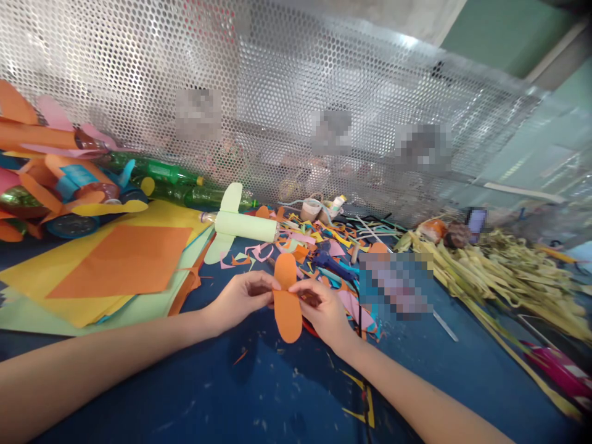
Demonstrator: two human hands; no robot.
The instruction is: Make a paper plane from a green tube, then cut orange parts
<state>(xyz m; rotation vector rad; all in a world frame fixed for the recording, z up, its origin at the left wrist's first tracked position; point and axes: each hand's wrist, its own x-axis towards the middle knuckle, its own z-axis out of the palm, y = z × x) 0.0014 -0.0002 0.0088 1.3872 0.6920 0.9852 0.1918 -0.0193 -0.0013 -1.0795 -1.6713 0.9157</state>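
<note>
I hold an orange paper piece (287, 320) with rounded ends up in front of me, over the blue worktop (198, 394). My left hand (235, 302) has its fingertips pinched on the left edge near the middle, and my right hand (326, 311) grips the opposite edge at the same height, so the fingers of both are closed on the paper. A crease runs across it between my fingertips, one rounded end above and the other below.

Just beyond my hands lies a bottle wrapped in pale green paper (247, 227), with pale green wings sticking out from its sides. To my left an orange sheet (124, 259) rests on a larger yellow sheet (28, 268), and past them green bottles (166, 171) lie on their sides. Beyond my right hand there is a dark blue tool (333, 265) among coloured paper scraps. Long, pale dried strips (499, 271) are heaped at the far right, and a perforated metal screen (277, 68) stands behind everything.
</note>
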